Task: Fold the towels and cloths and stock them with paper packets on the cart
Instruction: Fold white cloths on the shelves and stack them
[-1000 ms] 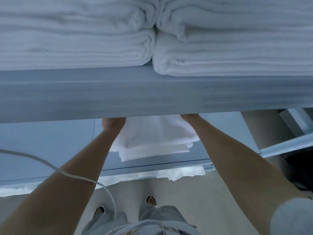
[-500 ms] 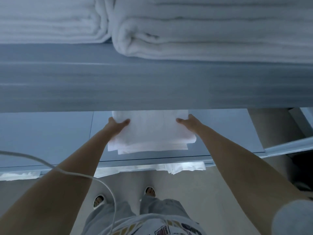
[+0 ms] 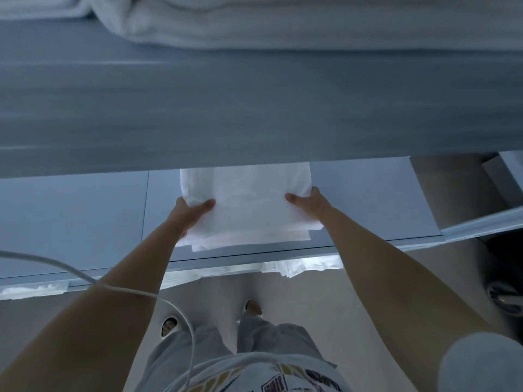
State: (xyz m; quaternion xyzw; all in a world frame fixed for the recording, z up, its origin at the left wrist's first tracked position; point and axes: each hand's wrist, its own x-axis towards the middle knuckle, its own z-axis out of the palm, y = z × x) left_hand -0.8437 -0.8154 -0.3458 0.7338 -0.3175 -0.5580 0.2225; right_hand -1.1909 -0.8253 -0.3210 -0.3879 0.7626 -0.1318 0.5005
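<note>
The folded white cloth stack (image 3: pixel 246 205) lies on the grey-blue middle shelf of the cart (image 3: pixel 368 199), its far end hidden under the grey upper shelf (image 3: pixel 254 103). The left hand (image 3: pixel 190 211) grips its near left corner, thumb on top, and the right hand (image 3: pixel 307 201) grips the right edge likewise. This looks like the stocking step: the stack being seated on the shelf. Next it seemingly needs squaring to the shelf edge before letting go. Thick white folded towels (image 3: pixel 283 21) sit on the upper shelf; more white cloth (image 3: pixel 308 265) shows on the level below.
</note>
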